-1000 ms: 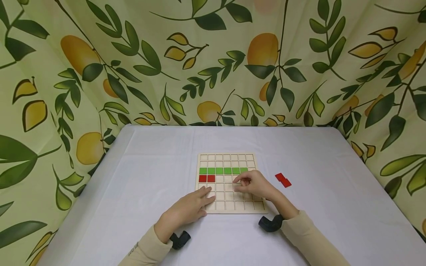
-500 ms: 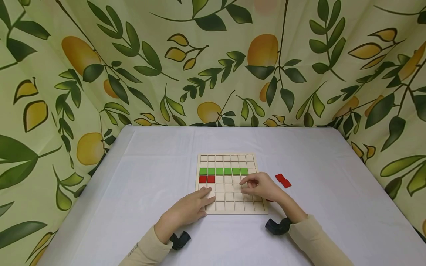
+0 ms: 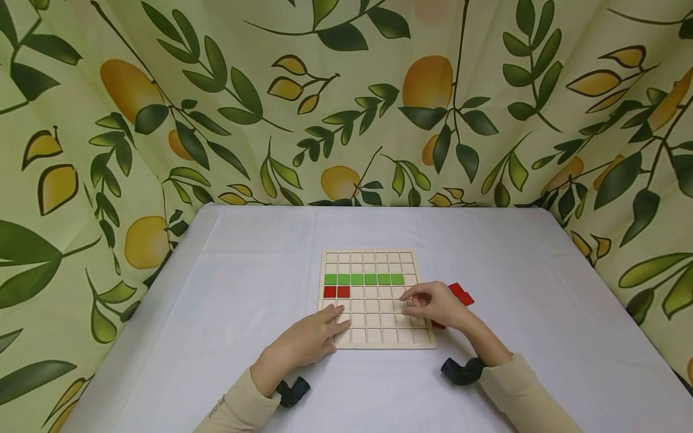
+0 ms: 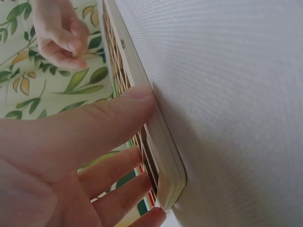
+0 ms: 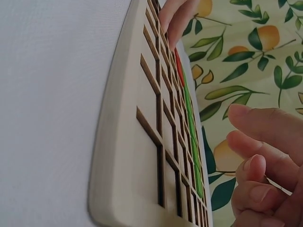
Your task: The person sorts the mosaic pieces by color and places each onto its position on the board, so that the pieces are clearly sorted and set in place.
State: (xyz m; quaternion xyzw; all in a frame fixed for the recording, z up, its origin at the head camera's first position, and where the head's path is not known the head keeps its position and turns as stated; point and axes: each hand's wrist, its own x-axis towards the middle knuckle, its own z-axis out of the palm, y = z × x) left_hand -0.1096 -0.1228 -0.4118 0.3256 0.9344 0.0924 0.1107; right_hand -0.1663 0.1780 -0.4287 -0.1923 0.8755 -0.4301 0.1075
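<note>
A wooden grid board (image 3: pixel 373 337) lies flat on the table. One row holds several green square tiles (image 3: pixel 357 279); below it, two red tiles (image 3: pixel 337 291) fill the leftmost cells. My left hand (image 3: pixel 305 337) rests on the board's near left part, fingers spread. In the left wrist view its thumb (image 4: pixel 137 99) lies against the board's side edge (image 4: pixel 165 156). Above the right side of the board is my right hand (image 3: pixel 435 304), fingers loosely bent. The right wrist view shows that right hand (image 5: pixel 265 175) with nothing between its fingers, apart from the grid (image 5: pixel 128 156).
Loose red tiles (image 3: pixel 462 294) lie on the white tablecloth (image 3: pixel 520 270) beyond my right hand. Another red piece (image 3: pixel 439 325) shows under that hand, by the board's right edge. A patterned curtain (image 3: pixel 346 120) hangs behind the table.
My right hand has drifted right across the board, uncovering grid cells and a red piece by the edge, and now partly covers the loose red tiles. My left hand has stayed put.
</note>
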